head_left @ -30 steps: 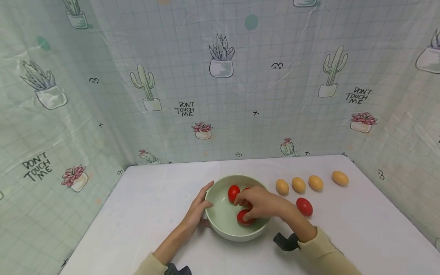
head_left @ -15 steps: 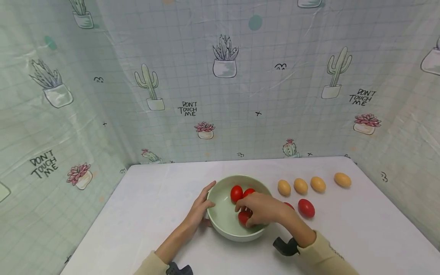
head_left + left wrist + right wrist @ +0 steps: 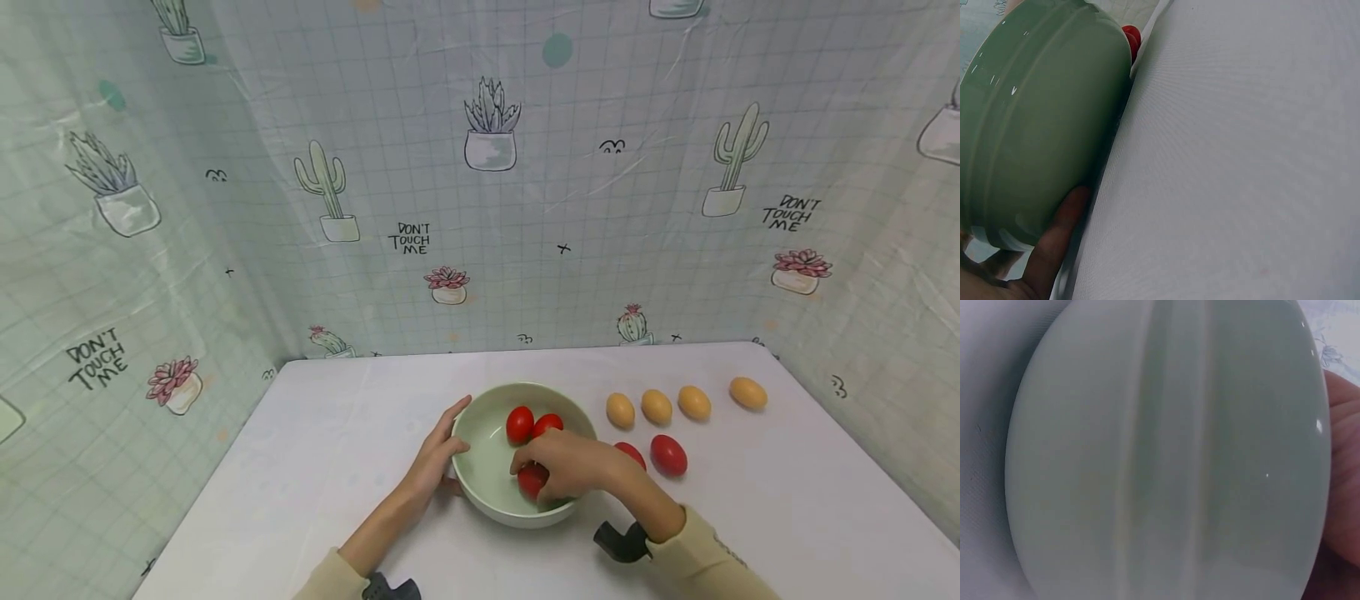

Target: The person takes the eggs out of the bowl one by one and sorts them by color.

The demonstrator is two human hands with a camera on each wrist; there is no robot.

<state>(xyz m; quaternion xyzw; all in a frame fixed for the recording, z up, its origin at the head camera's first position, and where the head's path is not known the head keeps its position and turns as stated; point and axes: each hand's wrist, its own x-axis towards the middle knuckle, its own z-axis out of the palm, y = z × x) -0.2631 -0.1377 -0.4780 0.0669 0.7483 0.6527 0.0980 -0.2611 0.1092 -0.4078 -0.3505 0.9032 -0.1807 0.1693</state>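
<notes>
A pale green bowl (image 3: 486,467) stands on the white table. My left hand (image 3: 431,458) grips its left side, thumb over the rim, fingers outside. In the left wrist view a finger (image 3: 1060,234) lies along the bowl's lower wall. My right hand (image 3: 566,462) reaches in over the right rim, its fingers curled round a red egg-shaped piece (image 3: 531,481) near the bottom. Two more red egg-shaped pieces, one on the left (image 3: 520,425) and one on the right (image 3: 547,423), lie behind that hand. The right wrist view shows mostly the bowl's outer wall (image 3: 1166,456).
Right of the bowl lie two red egg-shaped pieces, the nearer (image 3: 632,452) partly behind my right wrist, the other (image 3: 669,455) beside it. Behind them several yellow egg-shaped pieces (image 3: 657,407) form a row. A cactus-print cloth (image 3: 480,250) hangs beyond the table's back edge.
My right hand has shifted slightly inside the bowl, and its red piece has come a little nearer me. The two red pieces behind it show more fully. The left hand keeps its hold.
</notes>
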